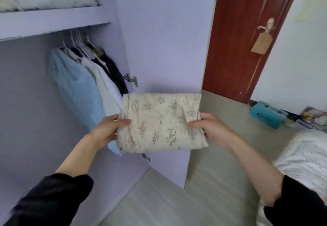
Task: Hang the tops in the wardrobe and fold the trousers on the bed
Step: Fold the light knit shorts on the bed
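a folded beige cloth bundle printed with brown crosses and small emblem motifs, apparently the folded trousers, is held up in the air in front of the open lilac wardrobe, level with the lower part of the hanging clothes and above the pale floor. it forms a rough rectangle with soft, slightly rumpled edges, and its layers show along the lower left corner. the left hand grips the bundle's left edge, thumb curled over the top face and the other fingers hidden underneath. the right hand grips the right edge the same way, thumb on top, fingers tucked below. both forearms are bare and stretched forward, with black sleeves pushed up near the elbows. inside the wardrobe, a pale blue top on a hanger hangs beside a whitish one and some dark garments, just left of and behind the bundle. white bedding lies on the shelf above the rail. the white dotted bed is at the lower right, well apart from the bundle. a reddish-brown wooden door stands behind.
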Tool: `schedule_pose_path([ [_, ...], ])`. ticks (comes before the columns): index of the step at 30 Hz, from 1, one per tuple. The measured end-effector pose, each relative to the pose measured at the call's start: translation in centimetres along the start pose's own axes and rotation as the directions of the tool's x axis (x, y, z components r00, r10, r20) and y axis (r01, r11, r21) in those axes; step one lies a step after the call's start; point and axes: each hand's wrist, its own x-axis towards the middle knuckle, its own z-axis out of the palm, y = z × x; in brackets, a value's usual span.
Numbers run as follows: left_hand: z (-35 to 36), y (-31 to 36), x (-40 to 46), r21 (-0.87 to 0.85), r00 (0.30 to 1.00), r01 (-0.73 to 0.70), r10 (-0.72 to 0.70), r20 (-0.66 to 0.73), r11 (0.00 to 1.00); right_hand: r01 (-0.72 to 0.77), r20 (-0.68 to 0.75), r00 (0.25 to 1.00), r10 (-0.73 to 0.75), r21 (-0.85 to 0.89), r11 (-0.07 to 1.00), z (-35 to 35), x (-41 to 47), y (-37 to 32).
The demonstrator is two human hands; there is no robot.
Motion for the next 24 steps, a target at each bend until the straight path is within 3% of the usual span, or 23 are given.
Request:
schedule_pose_path([
  [4,-6.8,2.4,-2.2,-0.031,0.983,-0.077,0.070,-0.170,0.997,0.114,0.145,0.984,-0.106,-0.045,0.992,6.1,4.9,-5.0],
  [9,-12.2,7.9,-4.0,-0.012,0.912,-0.227,0.208,-0.354,0.974,0.288,0.299,0.918,-0.259,-0.057,0.956,11.4,10.7,-13.0],
  [17,-17.2,17.4,-5.7,0.087,0.678,-0.389,0.349,-0.647,0.917,0.435,0.487,0.775,-0.402,0.050,0.899,18.7,17.2,-26.0],
  [20,-19.4,21.0,-5.7,0.148,0.595,-0.415,0.390,-0.703,0.898,0.461,0.522,0.731,-0.439,0.097,0.882,21.4,18.9,-30.7],
  [24,-22.7,26.1,-4.9,0.192,0.535,-0.433,0.422,-0.732,0.881,0.504,0.558,0.675,-0.482,0.128,0.854,24.5,21.3,-37.2],
])
